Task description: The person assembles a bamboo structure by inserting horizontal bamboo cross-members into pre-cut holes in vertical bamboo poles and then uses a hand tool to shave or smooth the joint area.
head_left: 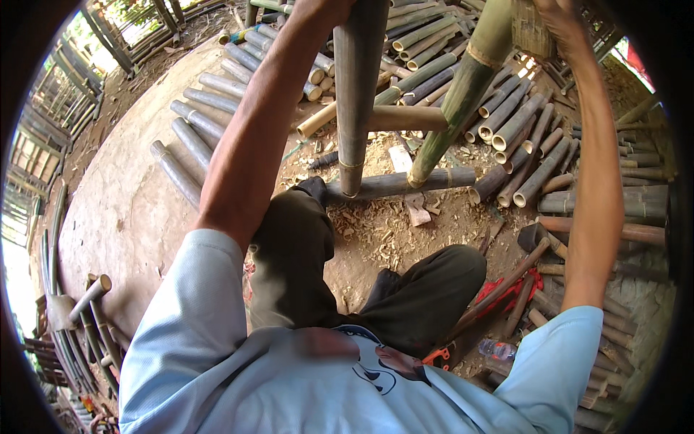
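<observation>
Both my arms reach up to the top edge of the head view. My left hand (331, 7) is at the top of a dark bamboo upright (359, 87); its fingers are cut off by the edge. My right hand (565, 20) is closed on a rough wooden block (531, 30), held beside a greenish bamboo upright (463, 98). A short bamboo crosspiece (406, 118) joins the two uprights. Their lower ends meet a dark bamboo pole (426, 182) lying on the ground, by my feet.
Cut bamboo lengths (517, 130) are piled ahead and right, with more (195, 123) on a pale slab (116, 210) at left. Shavings (383, 231) cover the ground before my legs. A plastic bottle (497, 349) and an orange-handled tool (436, 357) lie at right.
</observation>
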{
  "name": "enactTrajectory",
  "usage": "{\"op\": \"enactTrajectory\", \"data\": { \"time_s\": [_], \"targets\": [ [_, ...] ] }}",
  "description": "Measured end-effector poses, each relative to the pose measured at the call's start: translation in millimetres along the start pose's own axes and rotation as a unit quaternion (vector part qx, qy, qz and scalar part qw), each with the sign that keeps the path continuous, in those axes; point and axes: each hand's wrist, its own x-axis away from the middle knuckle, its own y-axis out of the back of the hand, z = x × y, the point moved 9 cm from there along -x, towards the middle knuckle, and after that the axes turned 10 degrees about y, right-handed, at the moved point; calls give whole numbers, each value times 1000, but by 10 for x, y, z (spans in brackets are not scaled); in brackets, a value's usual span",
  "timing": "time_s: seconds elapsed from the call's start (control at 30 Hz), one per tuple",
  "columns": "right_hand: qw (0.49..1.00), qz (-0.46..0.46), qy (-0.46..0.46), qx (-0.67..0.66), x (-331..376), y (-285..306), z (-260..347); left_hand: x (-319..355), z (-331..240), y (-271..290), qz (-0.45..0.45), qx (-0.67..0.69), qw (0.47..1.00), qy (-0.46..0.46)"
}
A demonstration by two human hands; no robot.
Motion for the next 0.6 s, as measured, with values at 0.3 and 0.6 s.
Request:
{"op": "enactTrajectory", "data": {
  "time_s": [0.3, 0.6],
  "targets": [
    [990, 76, -11, 116, -42, -306, 255, -592, 462, 67, 146, -58, 986, -46],
    [994, 91, 54, -17, -1478, 80, 1169, -740, 366, -188, 153, -21, 987, -47]
  ]
}}
